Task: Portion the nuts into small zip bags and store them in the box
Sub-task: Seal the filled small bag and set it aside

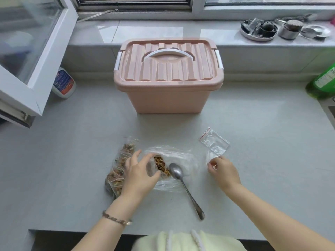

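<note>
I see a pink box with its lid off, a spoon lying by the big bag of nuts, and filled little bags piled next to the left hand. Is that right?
Not quite. The head view shows the pink box closed, its lid on. The rest holds: the spoon lies by the big bag of nuts, and the filled little bags are piled next to the left hand.

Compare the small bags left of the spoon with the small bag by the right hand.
The left bags are stuffed with nuts; the right bag is empty. The left bags lie in an overlapping pile; the right bag lies flat. The left hand partly covers the left bags, while the right hand pinches the right bag's near edge. Both are clear zip bags on the grey counter.
</note>
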Tool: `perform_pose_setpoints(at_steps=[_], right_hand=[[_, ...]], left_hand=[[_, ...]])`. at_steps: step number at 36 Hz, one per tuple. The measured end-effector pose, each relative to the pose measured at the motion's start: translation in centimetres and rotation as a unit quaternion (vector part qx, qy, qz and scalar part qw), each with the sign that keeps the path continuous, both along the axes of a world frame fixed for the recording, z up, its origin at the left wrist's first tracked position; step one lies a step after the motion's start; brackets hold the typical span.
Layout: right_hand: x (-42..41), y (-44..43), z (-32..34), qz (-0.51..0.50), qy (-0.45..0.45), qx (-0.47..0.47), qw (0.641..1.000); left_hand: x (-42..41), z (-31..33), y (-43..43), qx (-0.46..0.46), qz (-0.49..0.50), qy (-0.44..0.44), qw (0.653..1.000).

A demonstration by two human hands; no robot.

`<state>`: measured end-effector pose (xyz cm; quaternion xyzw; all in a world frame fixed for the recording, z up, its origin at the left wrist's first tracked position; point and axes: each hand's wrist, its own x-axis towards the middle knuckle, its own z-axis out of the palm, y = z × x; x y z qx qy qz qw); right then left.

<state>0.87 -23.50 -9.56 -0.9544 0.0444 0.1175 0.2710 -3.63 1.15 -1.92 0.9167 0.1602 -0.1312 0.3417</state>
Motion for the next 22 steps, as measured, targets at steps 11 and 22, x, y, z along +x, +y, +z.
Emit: perform_pose_setpoints(at_steps=[11,22], right_hand=[[-4.1,2.5,8.1,0.136,-0.231,0.185,0.945],[-5.4,3.9,8.6,0.184,-0.225,0.144,0.946]], left_hand=[[0.4,6.2,-5.3,-0.361,0.094,0.021,0.927],[-0.9,5.8,-5.2,-0.407,0.159,0.077,0.896]])
